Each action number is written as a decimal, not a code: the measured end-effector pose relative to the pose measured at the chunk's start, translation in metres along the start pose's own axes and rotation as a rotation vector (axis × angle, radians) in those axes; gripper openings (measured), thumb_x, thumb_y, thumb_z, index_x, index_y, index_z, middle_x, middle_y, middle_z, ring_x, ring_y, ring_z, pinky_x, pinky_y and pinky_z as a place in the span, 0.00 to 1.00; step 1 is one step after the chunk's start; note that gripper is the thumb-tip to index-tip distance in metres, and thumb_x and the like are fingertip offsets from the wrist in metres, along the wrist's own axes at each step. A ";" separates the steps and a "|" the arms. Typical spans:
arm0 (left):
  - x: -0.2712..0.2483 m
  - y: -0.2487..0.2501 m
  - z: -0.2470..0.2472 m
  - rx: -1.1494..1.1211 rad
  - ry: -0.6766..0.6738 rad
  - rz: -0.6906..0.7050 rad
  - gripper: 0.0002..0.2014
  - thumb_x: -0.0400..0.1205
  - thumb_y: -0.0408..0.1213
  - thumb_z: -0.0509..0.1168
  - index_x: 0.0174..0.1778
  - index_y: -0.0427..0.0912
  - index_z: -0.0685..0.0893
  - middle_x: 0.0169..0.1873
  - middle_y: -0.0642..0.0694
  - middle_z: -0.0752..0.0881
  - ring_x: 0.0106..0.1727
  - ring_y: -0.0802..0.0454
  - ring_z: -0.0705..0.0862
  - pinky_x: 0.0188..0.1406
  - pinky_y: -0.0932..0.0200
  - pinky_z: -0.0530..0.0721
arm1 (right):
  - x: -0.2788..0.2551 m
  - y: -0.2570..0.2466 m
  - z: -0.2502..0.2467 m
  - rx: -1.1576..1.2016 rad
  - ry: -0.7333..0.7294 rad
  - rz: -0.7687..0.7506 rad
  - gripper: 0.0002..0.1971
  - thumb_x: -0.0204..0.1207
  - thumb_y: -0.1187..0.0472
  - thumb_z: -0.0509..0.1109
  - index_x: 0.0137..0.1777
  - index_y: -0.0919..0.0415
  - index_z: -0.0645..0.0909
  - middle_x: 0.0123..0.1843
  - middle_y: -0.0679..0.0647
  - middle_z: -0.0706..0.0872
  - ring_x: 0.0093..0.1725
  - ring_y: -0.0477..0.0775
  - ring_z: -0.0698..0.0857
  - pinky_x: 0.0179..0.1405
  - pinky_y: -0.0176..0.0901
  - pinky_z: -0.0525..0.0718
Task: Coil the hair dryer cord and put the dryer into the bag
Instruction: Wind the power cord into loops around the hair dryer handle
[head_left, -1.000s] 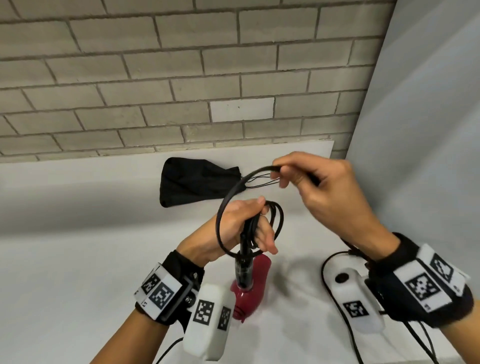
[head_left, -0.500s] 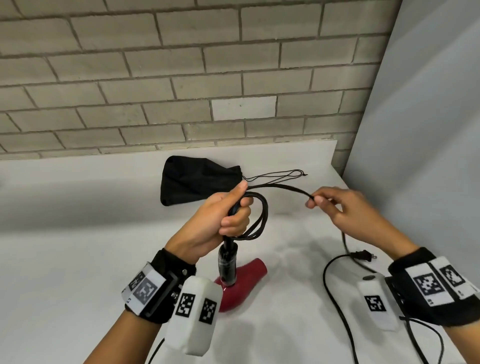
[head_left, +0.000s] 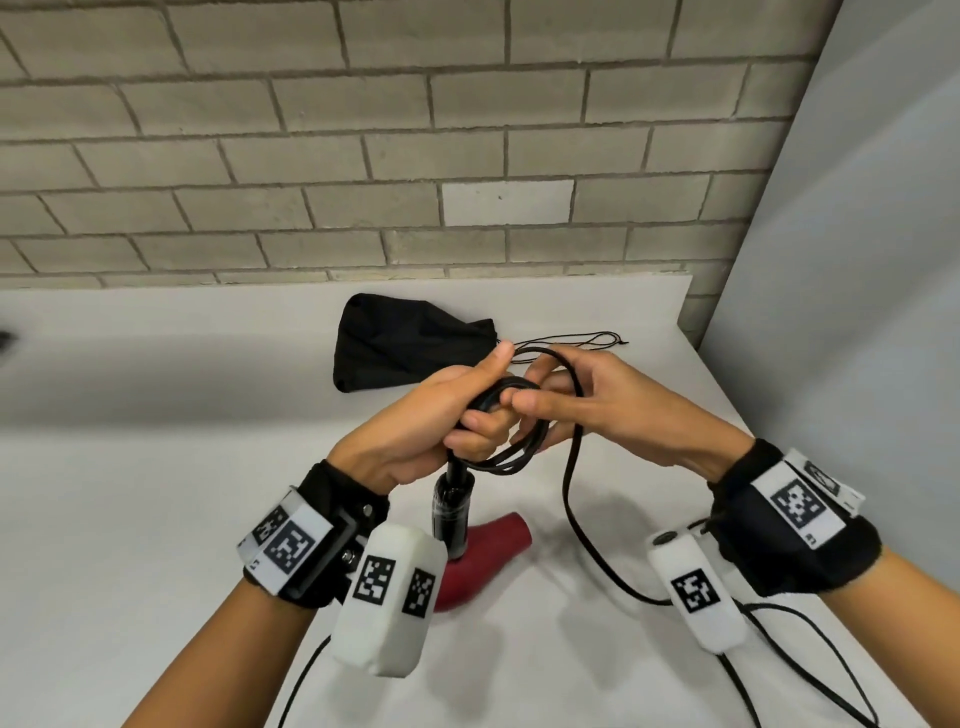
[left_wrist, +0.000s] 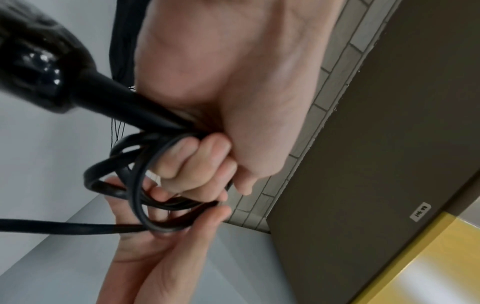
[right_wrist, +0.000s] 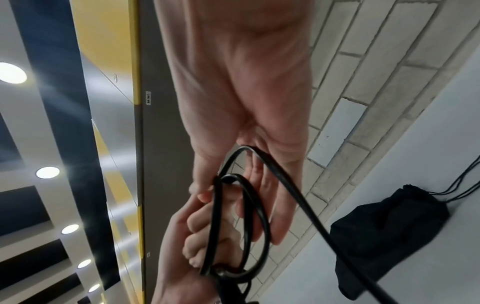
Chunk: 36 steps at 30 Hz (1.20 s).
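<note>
The red hair dryer (head_left: 491, 558) hangs nose-down just above the white table (head_left: 156, 493), its black handle (head_left: 453, 512) pointing up. My left hand (head_left: 480, 418) grips the cord's stiff base and several coiled loops of black cord (head_left: 519, 457). My right hand (head_left: 540, 400) meets it and pinches a fresh loop against the coil. The left wrist view shows the left hand (left_wrist: 197, 162), the coil (left_wrist: 135, 185) and the right hand's fingers (left_wrist: 166, 242) on it. The loose cord (head_left: 569, 493) trails down to the table. The black drawstring bag (head_left: 405, 343) lies behind the hands.
The bag's thin drawstrings (head_left: 571, 340) trail right across the table. A brick wall (head_left: 363, 182) stands behind and a grey panel (head_left: 857, 312) closes the right side. Thin black cables (head_left: 810, 649) lie at the lower right by my right wrist.
My right hand has moved left from a stretched-out hold to meet the left hand, laying another loop onto the coil. The dryer has turned a little; the plug is no longer seen.
</note>
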<state>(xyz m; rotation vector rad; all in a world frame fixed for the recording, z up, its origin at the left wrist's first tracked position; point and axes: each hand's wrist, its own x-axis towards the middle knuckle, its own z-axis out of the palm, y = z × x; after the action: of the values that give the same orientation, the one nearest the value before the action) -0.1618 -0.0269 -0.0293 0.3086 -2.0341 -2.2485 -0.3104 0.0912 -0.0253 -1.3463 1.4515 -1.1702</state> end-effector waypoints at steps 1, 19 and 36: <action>-0.001 0.000 -0.003 -0.001 0.014 -0.002 0.24 0.85 0.56 0.47 0.28 0.45 0.70 0.17 0.55 0.60 0.17 0.59 0.54 0.21 0.61 0.52 | 0.002 0.001 0.002 -0.014 -0.007 -0.006 0.14 0.75 0.56 0.71 0.53 0.65 0.78 0.48 0.72 0.87 0.50 0.58 0.89 0.56 0.64 0.87; -0.013 0.003 -0.080 -0.140 -0.044 0.124 0.22 0.89 0.47 0.47 0.38 0.42 0.79 0.20 0.56 0.66 0.18 0.62 0.61 0.23 0.63 0.58 | 0.065 -0.015 0.036 -0.111 0.123 -0.110 0.11 0.80 0.74 0.64 0.60 0.70 0.81 0.46 0.58 0.88 0.47 0.48 0.88 0.49 0.35 0.85; 0.004 0.004 -0.085 -0.464 -0.114 0.149 0.16 0.85 0.45 0.49 0.41 0.40 0.76 0.22 0.53 0.58 0.19 0.59 0.56 0.21 0.65 0.60 | 0.058 0.006 0.009 -0.130 0.056 -0.135 0.14 0.82 0.60 0.58 0.59 0.68 0.78 0.36 0.43 0.85 0.36 0.52 0.85 0.46 0.43 0.85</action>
<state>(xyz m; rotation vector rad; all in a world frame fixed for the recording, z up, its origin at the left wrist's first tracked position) -0.1477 -0.1106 -0.0331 -0.0102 -1.4521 -2.5921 -0.3083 0.0327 -0.0318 -1.5321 1.5183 -1.2254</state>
